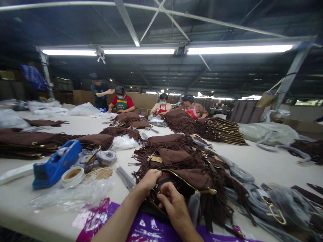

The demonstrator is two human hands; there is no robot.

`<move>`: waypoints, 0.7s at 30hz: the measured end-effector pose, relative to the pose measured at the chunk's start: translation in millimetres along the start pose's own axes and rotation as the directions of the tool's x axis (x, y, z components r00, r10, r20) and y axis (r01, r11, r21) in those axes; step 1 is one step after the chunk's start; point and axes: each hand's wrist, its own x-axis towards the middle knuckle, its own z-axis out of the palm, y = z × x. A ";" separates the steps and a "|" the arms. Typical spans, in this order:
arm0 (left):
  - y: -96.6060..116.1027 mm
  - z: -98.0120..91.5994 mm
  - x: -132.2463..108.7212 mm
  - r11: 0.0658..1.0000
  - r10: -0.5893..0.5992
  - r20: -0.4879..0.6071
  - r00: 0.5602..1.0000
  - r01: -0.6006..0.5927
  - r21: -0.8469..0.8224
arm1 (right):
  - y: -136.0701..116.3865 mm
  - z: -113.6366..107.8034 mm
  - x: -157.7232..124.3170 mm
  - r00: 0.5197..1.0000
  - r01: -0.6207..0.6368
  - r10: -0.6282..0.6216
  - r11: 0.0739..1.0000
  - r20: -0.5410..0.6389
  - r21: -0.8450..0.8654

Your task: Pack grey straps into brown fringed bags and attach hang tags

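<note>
A dark brown fringed bag [202, 178] lies in front of me with its gold zipper undone and its mouth gaping. My left hand [150, 179] is closed on the left edge of that mouth, fingers curled over the rim. Just inside the opening, my right hand [171, 201] has its thumb and fingers bent together in a pinch. What sits between those fingertips is too dark and small to make out. From the zipper end hangs a grey wrapped piece [193, 208]. A tan tag [156, 159] rests on the brown fringed pieces behind the bag.
To the left stand a blue tape dispenser [57, 164] and a tape roll [72, 176]. Purple plastic [146, 227] lies under the bag. Wrapped straps [285, 205] crowd the right side. Stacked fringed bags [222, 129] stand farther back, with several co-workers beyond the table.
</note>
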 end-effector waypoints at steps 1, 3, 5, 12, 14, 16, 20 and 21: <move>-0.4 1.3 -0.6 1.000 0.015 -0.017 1.000 -0.015 0.013 | 1.2 1.5 0.0 1.000 -0.001 0.001 1.000 0.000 0.031; -1.7 3.9 -1.3 0.998 0.046 -0.056 0.997 -0.044 0.042 | 1.9 2.7 -0.9 1.000 -0.008 0.008 0.999 -0.010 0.039; -3.8 6.1 -0.7 0.995 0.073 -0.100 0.992 -0.065 0.075 | -1.0 2.8 -2.5 0.999 0.008 -0.009 1.000 -0.030 -0.020; 3.0 13.0 -0.8 0.974 0.124 -0.201 0.972 -0.081 0.209 | -18.6 13.9 -10.4 0.951 0.127 -0.214 0.928 -0.223 -0.350; 10.6 13.7 -4.3 0.963 0.159 -0.197 0.968 -0.108 0.247 | -17.5 21.8 -12.1 0.923 0.094 -0.246 0.889 -0.294 -0.449; 15.0 12.2 -4.6 0.952 0.185 -0.169 0.968 -0.133 0.277 | -13.0 28.8 -9.2 0.884 0.066 -0.282 0.866 -0.374 -0.496; 8.8 5.7 4.3 0.872 0.281 -0.084 0.956 -0.218 0.439 | -5.3 28.6 3.7 0.755 0.078 -0.283 0.934 -0.591 -0.348; 6.8 3.6 6.6 0.842 0.295 -0.036 0.955 -0.242 0.483 | -5.1 25.2 5.7 0.736 0.085 -0.276 0.944 -0.619 -0.319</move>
